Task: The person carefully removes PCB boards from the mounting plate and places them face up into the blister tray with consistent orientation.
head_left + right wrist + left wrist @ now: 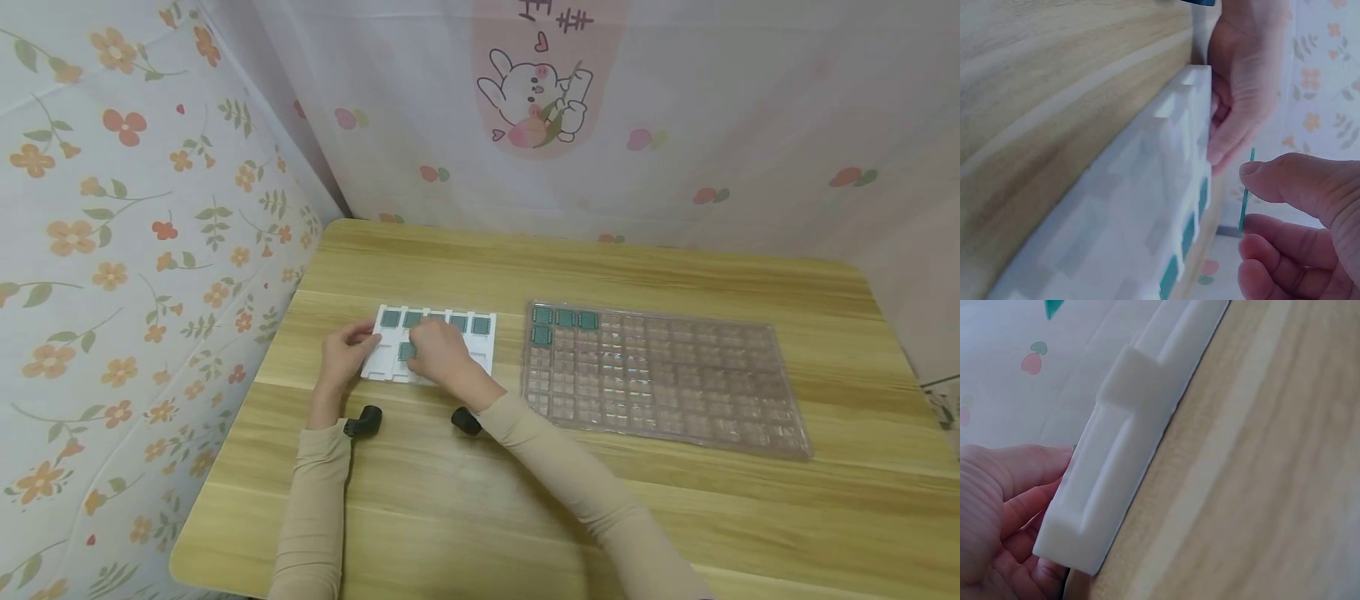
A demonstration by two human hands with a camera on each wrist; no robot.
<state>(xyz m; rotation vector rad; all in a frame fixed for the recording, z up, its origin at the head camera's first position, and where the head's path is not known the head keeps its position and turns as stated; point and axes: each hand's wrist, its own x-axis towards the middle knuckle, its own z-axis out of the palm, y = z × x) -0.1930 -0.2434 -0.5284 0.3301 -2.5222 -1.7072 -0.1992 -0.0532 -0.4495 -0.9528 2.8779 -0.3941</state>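
Note:
My right hand (441, 350) is over a white plastic tray (384, 357), pinching a small, thin green circuit board (1247, 194) between thumb and fingers. The right wrist view shows that board edge-on, held above the tray. At the tray's left end, my left hand (345, 354) grips the rim, with the thumb (1041, 464) against its edge in the left wrist view. Along the tray's back row lie several similar green boards (391, 319) in slots; my right hand partly covers that row and the tray's middle.
To the right lies a clear plastic tray (675, 375) with a grid of pockets, several green boards (566, 318) in its back left corner. Black wrist-worn pieces (365, 422) stick out near both wrists. The wooden table (420, 517) meets patterned curtains behind and left.

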